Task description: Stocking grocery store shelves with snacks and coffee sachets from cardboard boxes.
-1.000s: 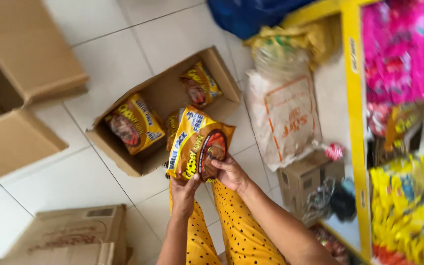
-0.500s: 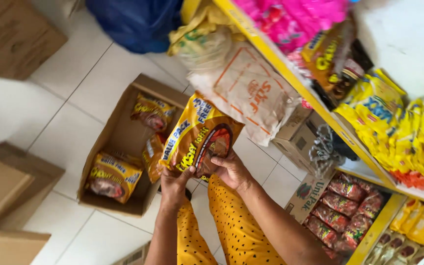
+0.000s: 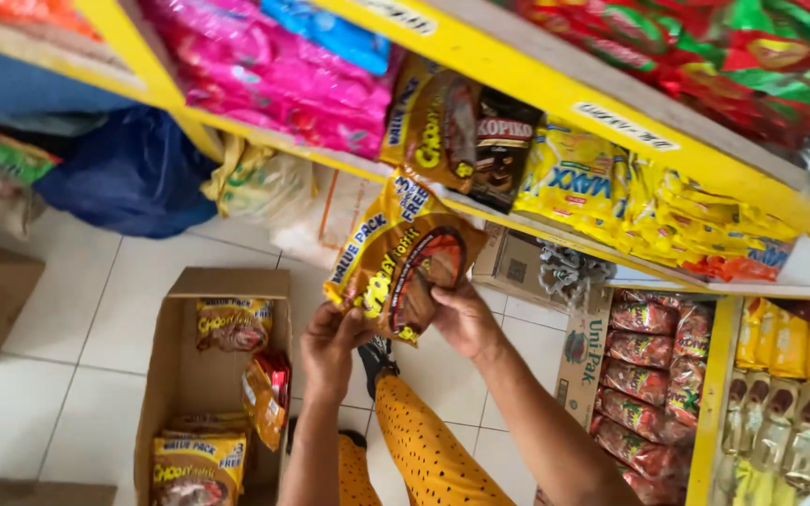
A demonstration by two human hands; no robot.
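- While both hands are up in front of the yellow shelf (image 3: 555, 98), they hold one yellow and brown snack bag (image 3: 403, 267) between them.
- The left hand (image 3: 330, 349) grips the bag's bottom left corner, fingers curled shut on it.
- The right hand (image 3: 464, 319) pinches the bag's lower right edge, thumb on the front.
- The bag is tilted and sits just under more bags of the same kind (image 3: 435, 122) on the shelf.
- Down on the white tile floor (image 3: 67, 309) is an open cardboard box (image 3: 185, 375) with a few more of these bags (image 3: 232, 323) inside.
- Pink packs (image 3: 264, 80) and yellow packs (image 3: 578, 178) lie on the shelf too.
- Orange dotted trousers (image 3: 424, 450) show below the arms.
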